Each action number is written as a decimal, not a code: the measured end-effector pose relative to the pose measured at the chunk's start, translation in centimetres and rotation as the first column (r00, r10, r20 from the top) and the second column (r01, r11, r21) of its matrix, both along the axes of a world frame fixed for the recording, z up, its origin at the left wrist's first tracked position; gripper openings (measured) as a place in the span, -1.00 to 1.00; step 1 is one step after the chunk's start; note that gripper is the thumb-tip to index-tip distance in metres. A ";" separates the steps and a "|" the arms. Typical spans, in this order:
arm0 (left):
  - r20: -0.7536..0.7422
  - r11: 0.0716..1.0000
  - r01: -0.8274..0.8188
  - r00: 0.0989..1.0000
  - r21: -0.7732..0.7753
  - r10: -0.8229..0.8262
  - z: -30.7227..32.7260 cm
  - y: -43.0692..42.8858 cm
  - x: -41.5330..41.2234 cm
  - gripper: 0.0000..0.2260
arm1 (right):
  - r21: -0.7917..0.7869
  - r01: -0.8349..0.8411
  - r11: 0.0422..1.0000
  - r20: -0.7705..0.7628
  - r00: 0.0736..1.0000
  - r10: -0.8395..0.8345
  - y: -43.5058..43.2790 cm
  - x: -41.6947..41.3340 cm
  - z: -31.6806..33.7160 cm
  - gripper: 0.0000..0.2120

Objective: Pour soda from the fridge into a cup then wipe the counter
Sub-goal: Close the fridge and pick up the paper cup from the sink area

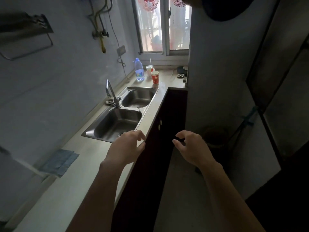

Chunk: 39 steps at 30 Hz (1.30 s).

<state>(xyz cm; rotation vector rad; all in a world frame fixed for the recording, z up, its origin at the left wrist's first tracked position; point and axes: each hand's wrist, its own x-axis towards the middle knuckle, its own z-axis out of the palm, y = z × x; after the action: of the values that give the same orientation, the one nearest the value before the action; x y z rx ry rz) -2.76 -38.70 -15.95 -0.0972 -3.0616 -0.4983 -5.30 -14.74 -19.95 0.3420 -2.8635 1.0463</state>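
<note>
Dim kitchen: counter (87,164) with double sink (117,121) at centre, red cup (155,77) beyond; left hand (127,146) and right hand (190,148) loosely curled, holding nothing.

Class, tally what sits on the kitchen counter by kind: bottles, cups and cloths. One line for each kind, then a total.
Bottles: 1, the water bottle
Cups: 2, the red cup and the white cup with a straw
Cloths: 1, the blue cloth
Total: 4
</note>
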 end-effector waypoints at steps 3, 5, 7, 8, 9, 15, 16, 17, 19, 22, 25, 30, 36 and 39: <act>-0.016 0.999 -0.019 1.000 -0.041 0.018 -0.7 0.2 -3.6 -0.86 | 0.047 0.007 0.999 0.009 1.000 -0.008 0.2 -3.6 -0.7 -0.63; -0.006 0.999 -0.015 1.000 -0.032 0.015 -1.3 0.4 -6.4 -0.84 | 0.087 -0.001 0.996 0.010 1.000 0.000 0.3 -6.3 -0.6 -0.63; -0.012 1.000 -0.017 1.000 0.020 0.017 -1.7 0.9 -9.6 -0.83 | 0.136 -0.011 0.991 0.006 1.000 0.010 0.6 -9.2 -0.3 -0.62; -0.019 0.999 -0.011 1.000 0.042 0.012 -1.7 1.2 -11.4 -0.82 | 0.161 -0.004 0.987 -0.003 1.000 0.005 0.8 -10.8 -0.1 -0.62; -0.030 0.998 -0.001 1.000 0.055 0.003 -1.6 1.4 -13.3 -0.81 | 0.187 0.008 0.982 -0.014 1.000 -0.006 1.0 -12.5 0.4 -0.62; -0.118 0.997 0.024 0.993 0.074 -0.015 0.1 1.8 -24.8 -0.79 | 0.258 0.071 0.964 -0.034 0.997 -0.064 1.5 -23.4 3.9 -0.62; -0.143 0.996 0.038 0.989 0.077 -0.027 0.0 1.8 -26.4 -0.79 | 0.244 0.079 0.967 -0.037 0.997 -0.072 1.2 -24.9 4.0 -0.62; -0.157 0.995 0.053 0.987 0.083 -0.040 -0.2 1.7 -27.9 -0.78 | 0.233 0.081 0.969 -0.034 0.997 -0.075 0.9 -26.2 3.8 -0.62; -0.144 0.994 0.073 0.988 0.077 -0.061 -0.9 1.6 -30.3 -0.77 | 0.222 0.072 0.972 -0.009 0.997 -0.072 0.4 -28.4 3.0 -0.63; -0.073 0.995 0.082 0.994 0.049 -0.079 -2.3 1.9 -33.9 -0.76 | 0.212 0.058 0.976 0.040 0.997 -0.068 0.5 -31.7 1.4 -0.64; -0.056 0.996 0.085 0.995 0.027 -0.083 -3.0 2.2 -37.5 -0.76 | 0.201 0.060 0.978 0.050 0.996 -0.071 1.3 -35.4 0.6 -0.64; -0.019 0.998 0.045 0.999 -0.046 -0.046 -4.0 3.0 -45.2 -0.76 | 0.116 0.009 0.993 0.065 0.998 -0.017 2.0 -44.0 -0.7 -0.65; -0.012 0.994 -0.035 0.999 -0.099 0.034 -2.2 4.1 -54.7 -0.77 | 0.047 -0.052 0.998 0.059 0.997 0.050 2.8 -55.2 -0.1 -0.65; -0.018 0.992 -0.108 0.994 -0.058 0.107 -1.7 3.9 -58.7 -0.78 | 0.033 -0.084 0.996 0.045 0.996 0.082 2.5 -60.1 0.8 -0.68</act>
<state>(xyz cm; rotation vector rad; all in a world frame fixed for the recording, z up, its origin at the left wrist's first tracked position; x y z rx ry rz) -61.41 -34.76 -17.68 0.0618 -3.0461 -0.4002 -65.36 -12.21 -19.16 0.4501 -2.9322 1.0309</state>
